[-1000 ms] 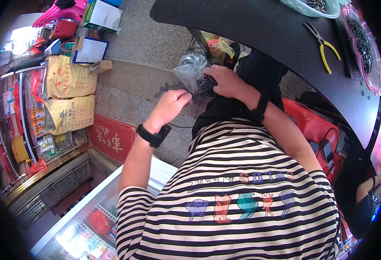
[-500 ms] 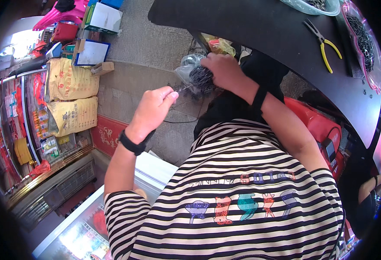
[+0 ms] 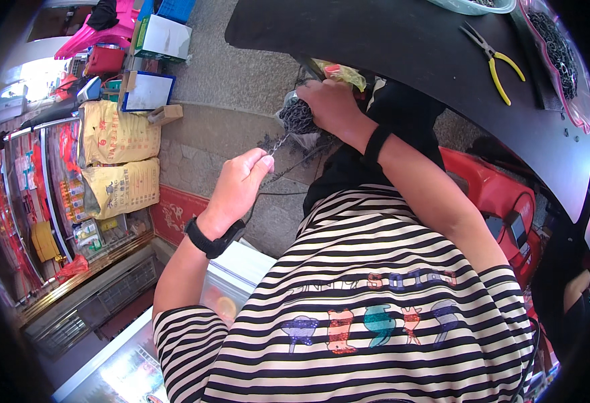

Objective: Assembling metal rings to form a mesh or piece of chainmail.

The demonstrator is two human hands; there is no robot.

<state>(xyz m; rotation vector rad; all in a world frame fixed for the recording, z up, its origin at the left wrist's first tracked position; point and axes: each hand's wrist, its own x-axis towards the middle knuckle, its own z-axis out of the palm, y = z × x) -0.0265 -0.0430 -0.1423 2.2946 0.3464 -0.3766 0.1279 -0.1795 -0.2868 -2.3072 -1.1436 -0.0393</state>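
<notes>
My left hand (image 3: 238, 181) is closed, with thumb and fingers pinching the end of a thin metal chain (image 3: 278, 144). From that pinch the chain runs up toward a tangled dark bundle of chain (image 3: 297, 118). My right hand (image 3: 328, 107) is wrapped round this bundle from its right side, and the palm side is hidden. Beneath the bundle a clear plastic bag (image 3: 306, 140) shows in part. More dark chain strands hang below, blurred against the floor.
On the dark table (image 3: 375, 40) at upper right lie yellow-handled pliers (image 3: 491, 55). A pink-edged bag (image 3: 562, 60) of dark metal pieces and a clear tub (image 3: 476, 7) are beside them. A red chair (image 3: 489, 185) stands right, yellow sacks (image 3: 120, 185) left. Another person's arm (image 3: 580, 289) shows at far right.
My right hand has moved a little left and up with the chain bundle. A twisted stretch of chain now shows more plainly between my hands, and less of the plastic bag is visible.
</notes>
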